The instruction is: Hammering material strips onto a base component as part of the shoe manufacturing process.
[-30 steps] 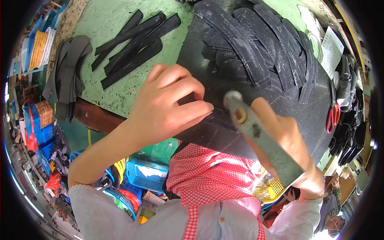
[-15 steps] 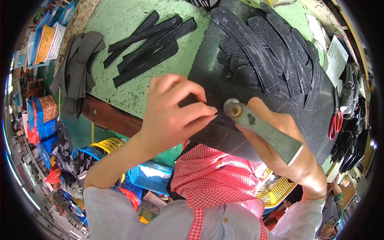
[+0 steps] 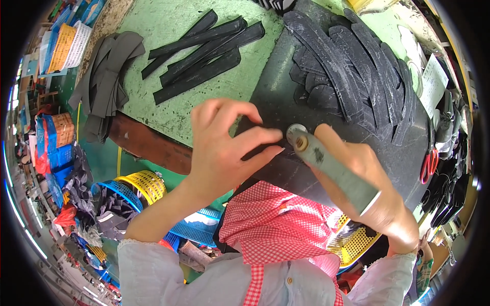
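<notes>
My right hand (image 3: 380, 186) is closed around a hammer (image 3: 334, 168). Its grey metal head has a round face and a long flat tail, and the round face is just above the black work mat (image 3: 275, 166). Beside it, my left hand (image 3: 222, 140) is curled, with thumb and index finger close together near the mat, next to the hammer face. Whatever the fingertips pinch is dark against the mat and I cannot make it out. Beyond the hammer lies a pile of black, dusty-looking curved strips (image 3: 352, 66) on the mat.
Several black strips (image 3: 204, 74) lie on the green tabletop (image 3: 176, 120) at left, with grey strips (image 3: 104, 71) draped over its edge. Red-handled scissors (image 3: 430, 166) and a paper sheet (image 3: 434, 84) are at right. Yellow (image 3: 145, 186) and blue baskets (image 3: 196, 232) stand below the table.
The tabletop things appear shifted slightly to the right in the picture. My left hand has moved a little right with them; the hammer face shows slightly more, still close to the left fingertips.
</notes>
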Tool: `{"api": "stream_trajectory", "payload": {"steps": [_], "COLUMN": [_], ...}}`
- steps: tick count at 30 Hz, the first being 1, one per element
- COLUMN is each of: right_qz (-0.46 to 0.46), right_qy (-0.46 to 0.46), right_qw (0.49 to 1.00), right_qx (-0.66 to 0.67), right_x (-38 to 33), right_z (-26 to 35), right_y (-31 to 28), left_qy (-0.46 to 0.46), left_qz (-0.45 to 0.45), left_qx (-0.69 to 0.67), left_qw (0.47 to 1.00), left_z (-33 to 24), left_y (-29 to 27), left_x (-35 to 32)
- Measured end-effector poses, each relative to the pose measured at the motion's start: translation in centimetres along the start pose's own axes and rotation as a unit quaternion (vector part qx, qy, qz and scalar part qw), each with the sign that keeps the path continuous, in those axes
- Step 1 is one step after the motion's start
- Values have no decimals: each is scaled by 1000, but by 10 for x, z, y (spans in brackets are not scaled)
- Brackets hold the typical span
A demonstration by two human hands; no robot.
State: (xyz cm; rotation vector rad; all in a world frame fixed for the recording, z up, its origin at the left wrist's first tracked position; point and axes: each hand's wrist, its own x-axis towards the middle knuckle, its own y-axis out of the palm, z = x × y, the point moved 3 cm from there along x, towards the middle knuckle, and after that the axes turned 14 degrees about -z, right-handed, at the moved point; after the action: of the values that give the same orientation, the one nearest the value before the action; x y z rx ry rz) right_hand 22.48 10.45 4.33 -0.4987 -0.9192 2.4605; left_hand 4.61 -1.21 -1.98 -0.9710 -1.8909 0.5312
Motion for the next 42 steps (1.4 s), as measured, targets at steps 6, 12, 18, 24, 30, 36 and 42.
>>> {"api": "stream_trajectory", "payload": {"steps": [6, 12, 18, 24, 30, 36, 42], "right_qz": [-49, -65, 5, -38, -56, -5, -16], "right_qy": [-39, -74, -28, -3, -93, -59, -83], "right_qw": [998, 994, 998, 999, 992, 995, 995], "right_qx": [-19, -48, -55, -4, -62, -78, -61], "right_x": [5, 6, -5, -7, 4, -2, 0], "right_z": [0, 10, 4, 3, 1, 6, 9], "right_y": [-1, -6, -2, -6, -3, 1, -4], "left_qy": [27, 45, -19, 45, 51, -54, 18], "left_qz": [-5, -11, -13, -22, -16, -23, -26], "left_qx": [-21, 7, -30, -21, 8, -29, 3], "left_qw": [999, 999, 999, 999, 999, 998, 999], "left_z": [-8, -15, -1, -9, -16, -6, -15], "left_y": [0, -2, -1, -1, -3, -2, -4], "left_x": [-9, -9, -15, -21, -16, -20, -28]}}
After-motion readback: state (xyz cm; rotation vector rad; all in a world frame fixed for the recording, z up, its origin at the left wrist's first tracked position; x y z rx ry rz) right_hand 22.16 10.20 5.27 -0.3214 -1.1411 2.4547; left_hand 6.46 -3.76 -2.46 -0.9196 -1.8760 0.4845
